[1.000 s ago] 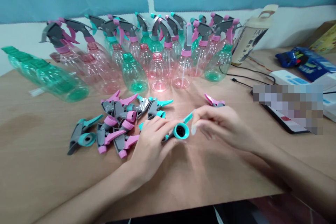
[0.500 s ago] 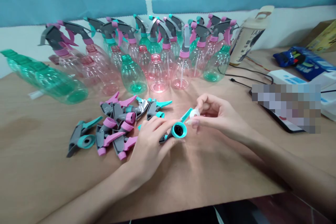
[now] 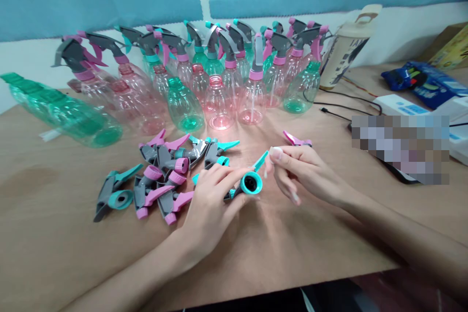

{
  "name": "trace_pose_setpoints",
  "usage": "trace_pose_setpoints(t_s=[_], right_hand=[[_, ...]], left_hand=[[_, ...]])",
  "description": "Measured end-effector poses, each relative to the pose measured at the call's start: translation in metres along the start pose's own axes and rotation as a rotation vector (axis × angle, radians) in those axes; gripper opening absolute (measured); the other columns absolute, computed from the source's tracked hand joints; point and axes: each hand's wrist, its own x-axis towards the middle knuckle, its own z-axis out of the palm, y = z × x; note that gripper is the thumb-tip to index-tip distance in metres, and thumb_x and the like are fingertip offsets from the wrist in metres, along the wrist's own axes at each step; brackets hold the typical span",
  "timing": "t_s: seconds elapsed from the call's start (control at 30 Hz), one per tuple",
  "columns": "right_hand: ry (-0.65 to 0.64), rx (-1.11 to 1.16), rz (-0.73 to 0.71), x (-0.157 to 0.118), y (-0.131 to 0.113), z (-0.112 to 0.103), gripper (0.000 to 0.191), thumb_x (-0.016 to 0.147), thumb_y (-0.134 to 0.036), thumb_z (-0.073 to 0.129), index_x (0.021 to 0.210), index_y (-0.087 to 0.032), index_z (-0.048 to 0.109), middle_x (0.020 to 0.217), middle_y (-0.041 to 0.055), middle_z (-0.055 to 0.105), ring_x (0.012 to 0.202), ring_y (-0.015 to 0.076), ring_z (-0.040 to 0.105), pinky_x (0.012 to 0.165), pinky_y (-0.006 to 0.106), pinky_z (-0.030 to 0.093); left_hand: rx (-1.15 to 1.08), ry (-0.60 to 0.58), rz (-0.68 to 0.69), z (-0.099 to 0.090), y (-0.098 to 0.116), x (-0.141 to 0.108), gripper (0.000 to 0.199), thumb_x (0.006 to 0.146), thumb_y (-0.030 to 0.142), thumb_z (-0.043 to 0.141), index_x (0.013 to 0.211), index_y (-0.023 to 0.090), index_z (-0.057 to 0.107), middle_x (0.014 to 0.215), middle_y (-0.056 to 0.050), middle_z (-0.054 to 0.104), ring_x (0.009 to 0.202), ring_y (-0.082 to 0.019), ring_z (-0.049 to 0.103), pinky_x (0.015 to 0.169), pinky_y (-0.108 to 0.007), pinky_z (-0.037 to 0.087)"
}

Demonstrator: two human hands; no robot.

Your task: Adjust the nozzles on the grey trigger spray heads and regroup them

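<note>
My left hand (image 3: 212, 200) is closed round a grey and turquoise trigger spray head (image 3: 251, 183). Its round threaded collar faces me, with a dark hole inside, and the turquoise trigger points up to the right. Just right of it is my right hand (image 3: 300, 170), thumb and index finger pinched together and the other fingers curled below. What the pinch holds, if anything, is hidden. Behind that hand a pink trigger (image 3: 292, 138) shows in part. Left of my left hand lies a pile of loose spray heads (image 3: 166, 165), pink and turquoise, with one turquoise-collared head (image 3: 109, 195) at its edge.
Pink and green clear bottles (image 3: 221, 107), many topped with spray heads, stand along the back. Green bottles (image 3: 73, 117) lean at the left. To the right are a beige tumbler (image 3: 343, 53), a cable (image 3: 336, 114), a blue packet (image 3: 427, 87) and a phone-like device (image 3: 402, 178).
The small white round part in my right fingertips no longer shows. That hand has turned, its lower fingers dropping. The pink trigger behind it has come into view. My left hand barely moved.
</note>
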Motion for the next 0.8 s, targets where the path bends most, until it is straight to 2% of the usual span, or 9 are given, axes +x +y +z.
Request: trace_pose_setpoints(t_s=[0.07, 0.13, 0.23, 0.37, 0.43, 0.63, 0.8], right_hand=[[-0.051, 0.006, 0.063, 0.000, 0.001, 0.001, 0.043, 0.095, -0.042, 0.043, 0.064, -0.015, 0.055, 0.032, -0.0096, 0.040, 0.027, 0.0032, 0.042, 0.034, 0.013, 0.032], [-0.160, -0.017, 0.148, -0.001, 0.002, 0.000, 0.047, 0.092, -0.045, 0.046, 0.056, -0.015, 0.050, 0.031, -0.0101, 0.035, 0.026, 0.0031, 0.039, 0.031, 0.013, 0.027], [-0.295, -0.094, 0.252, -0.002, 0.003, -0.001, 0.051, 0.091, -0.045, 0.048, 0.050, -0.015, 0.048, 0.032, -0.0092, 0.034, 0.026, 0.0035, 0.039, 0.030, 0.014, 0.027], [-0.362, -0.169, 0.303, -0.003, 0.001, -0.003, 0.054, 0.092, -0.046, 0.045, 0.047, -0.015, 0.049, 0.031, -0.0077, 0.036, 0.027, 0.0043, 0.041, 0.031, 0.014, 0.028], [-0.362, -0.227, 0.314, -0.003, -0.001, -0.002, 0.054, 0.090, -0.048, 0.047, 0.047, -0.015, 0.048, 0.032, -0.0072, 0.038, 0.027, 0.0037, 0.040, 0.031, 0.015, 0.026], [-0.232, -0.442, 0.329, -0.002, 0.003, 0.001, 0.059, 0.084, -0.055, 0.052, 0.041, -0.017, 0.038, 0.033, -0.0068, 0.036, 0.028, 0.0033, 0.033, 0.030, 0.017, 0.022], [-0.185, -0.475, 0.199, -0.003, 0.008, -0.001, 0.060, 0.087, -0.059, 0.043, 0.045, -0.018, 0.038, 0.038, -0.0058, 0.037, 0.035, 0.0048, 0.035, 0.037, 0.019, 0.024]], left_hand=[[0.012, 0.002, 0.007, 0.001, 0.000, 0.000, 0.024, 0.081, 0.020, 0.067, 0.104, 0.020, 0.063, 0.094, -0.002, 0.065, 0.085, -0.018, 0.055, 0.076, -0.031, 0.040], [0.025, 0.008, 0.025, 0.002, -0.001, 0.000, 0.023, 0.083, 0.022, 0.066, 0.106, 0.019, 0.063, 0.094, -0.002, 0.065, 0.084, -0.018, 0.055, 0.075, -0.031, 0.041], [0.042, 0.017, 0.064, 0.002, -0.001, 0.000, 0.023, 0.087, 0.025, 0.060, 0.109, 0.018, 0.062, 0.092, -0.003, 0.065, 0.082, -0.018, 0.055, 0.072, -0.031, 0.040], [0.054, 0.019, 0.110, 0.001, 0.000, 0.001, 0.021, 0.091, 0.028, 0.054, 0.108, 0.019, 0.062, 0.089, -0.003, 0.066, 0.080, -0.017, 0.055, 0.070, -0.031, 0.039], [0.055, 0.027, 0.122, 0.001, 0.001, 0.000, 0.021, 0.092, 0.028, 0.053, 0.108, 0.019, 0.062, 0.089, -0.003, 0.066, 0.081, -0.017, 0.055, 0.070, -0.031, 0.038], [0.028, -0.001, 0.108, 0.002, 0.005, -0.002, 0.020, 0.087, 0.025, 0.061, 0.107, 0.020, 0.063, 0.089, -0.001, 0.067, 0.080, -0.017, 0.055, 0.072, -0.031, 0.037], [0.019, -0.014, 0.105, 0.002, 0.006, -0.002, 0.019, 0.086, 0.023, 0.062, 0.104, 0.020, 0.064, 0.086, 0.000, 0.067, 0.078, -0.016, 0.055, 0.071, -0.031, 0.037]])
